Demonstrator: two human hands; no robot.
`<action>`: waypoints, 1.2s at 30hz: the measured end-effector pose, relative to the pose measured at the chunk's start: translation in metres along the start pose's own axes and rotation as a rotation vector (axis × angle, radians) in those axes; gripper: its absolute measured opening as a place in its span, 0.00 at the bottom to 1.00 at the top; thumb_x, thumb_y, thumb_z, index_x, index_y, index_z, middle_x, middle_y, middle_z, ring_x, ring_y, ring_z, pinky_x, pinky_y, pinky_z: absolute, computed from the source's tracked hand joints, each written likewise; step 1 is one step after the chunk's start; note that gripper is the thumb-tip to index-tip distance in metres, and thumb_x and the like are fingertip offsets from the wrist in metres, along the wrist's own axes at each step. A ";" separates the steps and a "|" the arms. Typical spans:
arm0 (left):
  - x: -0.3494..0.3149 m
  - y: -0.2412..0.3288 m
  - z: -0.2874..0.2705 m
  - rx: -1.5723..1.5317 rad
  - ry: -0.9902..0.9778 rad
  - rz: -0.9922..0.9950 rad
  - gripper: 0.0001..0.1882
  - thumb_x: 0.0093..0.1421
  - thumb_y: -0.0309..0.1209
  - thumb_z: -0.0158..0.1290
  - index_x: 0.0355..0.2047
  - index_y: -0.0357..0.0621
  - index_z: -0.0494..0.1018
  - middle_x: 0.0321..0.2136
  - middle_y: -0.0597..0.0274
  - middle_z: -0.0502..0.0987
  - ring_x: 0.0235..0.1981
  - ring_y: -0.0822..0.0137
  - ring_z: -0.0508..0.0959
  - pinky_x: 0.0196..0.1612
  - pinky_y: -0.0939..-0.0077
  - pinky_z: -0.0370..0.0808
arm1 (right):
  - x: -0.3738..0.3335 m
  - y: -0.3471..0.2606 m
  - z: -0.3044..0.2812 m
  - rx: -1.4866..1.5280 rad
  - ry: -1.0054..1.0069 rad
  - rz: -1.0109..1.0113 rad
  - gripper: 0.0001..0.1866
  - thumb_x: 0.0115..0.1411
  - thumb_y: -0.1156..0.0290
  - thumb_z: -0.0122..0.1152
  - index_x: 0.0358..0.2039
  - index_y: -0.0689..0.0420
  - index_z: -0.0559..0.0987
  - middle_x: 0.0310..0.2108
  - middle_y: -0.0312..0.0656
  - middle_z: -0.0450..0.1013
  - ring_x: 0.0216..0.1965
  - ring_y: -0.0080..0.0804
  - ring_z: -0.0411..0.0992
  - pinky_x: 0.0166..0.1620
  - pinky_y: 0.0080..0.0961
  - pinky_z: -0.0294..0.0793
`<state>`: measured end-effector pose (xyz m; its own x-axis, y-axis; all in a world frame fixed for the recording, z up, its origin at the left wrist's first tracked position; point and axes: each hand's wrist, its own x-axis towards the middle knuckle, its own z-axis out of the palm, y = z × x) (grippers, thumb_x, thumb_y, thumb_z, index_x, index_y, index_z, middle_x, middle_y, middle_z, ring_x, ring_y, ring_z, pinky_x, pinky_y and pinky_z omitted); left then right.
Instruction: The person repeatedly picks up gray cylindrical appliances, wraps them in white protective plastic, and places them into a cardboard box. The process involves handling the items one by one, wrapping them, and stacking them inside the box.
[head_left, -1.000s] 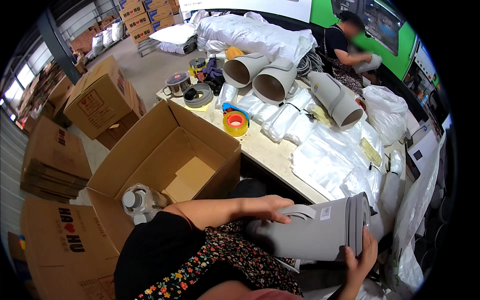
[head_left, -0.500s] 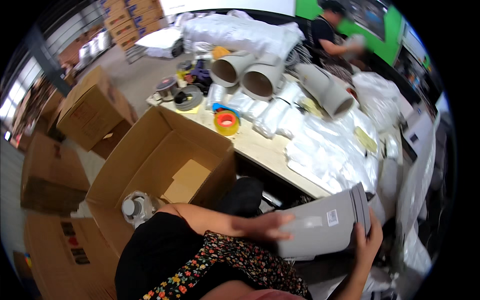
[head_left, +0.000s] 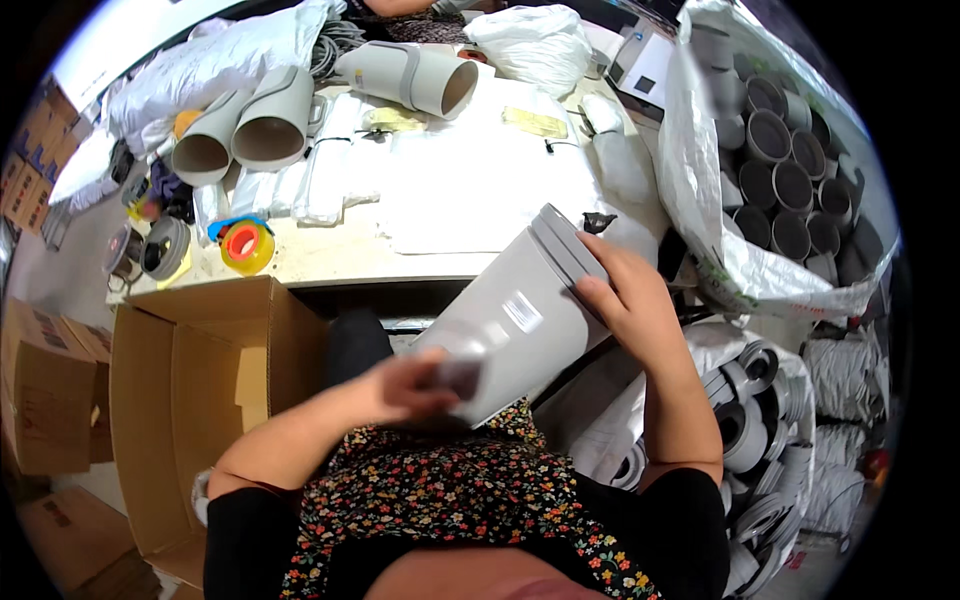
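A grey plastic container (head_left: 510, 350) with a darker grey rim or lid at its upper end and a white label lies tilted across my lap. My right hand (head_left: 625, 295) grips it at that upper end, thumb on the near face and fingers over the edge. At the container's lower end is my left hand (head_left: 415, 388), smeared by motion, so its fingers do not show clearly. A blurred, dark, shiny patch shows on the container just beside those fingers; I cannot make out what it is.
An open cardboard box (head_left: 190, 420) stands at my left. Ahead, the table (head_left: 360, 262) bears clear plastic bags (head_left: 470, 190), grey cylinders (head_left: 270, 120) and a tape roll (head_left: 245, 247). On the right, a large white sack (head_left: 725, 270) holds several grey cylindrical parts; another sack (head_left: 610, 430) below holds grey rings.
My view has swung to the right, bringing the sacks of grey parts into sight. The right hand still grips the container's upper end. My left hand has moved along toward its lower end.
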<state>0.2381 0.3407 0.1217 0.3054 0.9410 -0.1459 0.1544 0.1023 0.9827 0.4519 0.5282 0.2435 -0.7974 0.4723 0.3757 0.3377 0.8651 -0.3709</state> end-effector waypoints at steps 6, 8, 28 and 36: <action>-0.002 0.012 0.028 0.175 0.022 -0.066 0.19 0.58 0.31 0.51 0.48 0.36 0.65 0.38 0.49 0.75 0.42 0.62 0.76 0.41 0.70 0.72 | 0.025 -0.018 0.020 -0.137 -0.098 0.289 0.19 0.59 0.61 0.49 0.41 0.63 0.75 0.35 0.52 0.73 0.39 0.48 0.70 0.43 0.36 0.67; 0.002 0.029 0.049 0.237 -0.037 -0.007 0.19 0.57 0.33 0.52 0.47 0.36 0.66 0.36 0.47 0.75 0.39 0.59 0.76 0.42 0.69 0.71 | 0.039 -0.017 0.027 -0.046 -0.069 0.196 0.18 0.59 0.61 0.49 0.41 0.63 0.75 0.34 0.52 0.73 0.39 0.48 0.70 0.43 0.35 0.67; 0.050 -0.056 -0.008 -0.120 0.513 0.441 0.39 0.62 0.58 0.35 0.61 0.35 0.52 0.58 0.46 0.59 0.61 0.54 0.58 0.61 0.65 0.52 | 0.005 0.101 0.026 0.905 0.121 -0.191 0.24 0.60 0.51 0.48 0.34 0.64 0.78 0.36 0.50 0.72 0.38 0.38 0.71 0.43 0.30 0.69; 0.045 -0.047 -0.018 0.013 0.482 0.321 0.40 0.60 0.59 0.36 0.59 0.35 0.54 0.53 0.44 0.66 0.55 0.51 0.66 0.56 0.65 0.60 | 0.093 0.133 0.260 0.118 0.062 -0.123 0.11 0.55 0.72 0.55 0.37 0.63 0.76 0.44 0.49 0.71 0.49 0.46 0.67 0.54 0.35 0.64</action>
<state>0.2273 0.3838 0.0711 -0.1233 0.9652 0.2308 0.1367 -0.2139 0.9672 0.2924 0.6431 0.0080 -0.7957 0.3765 0.4744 0.1755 0.8930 -0.4145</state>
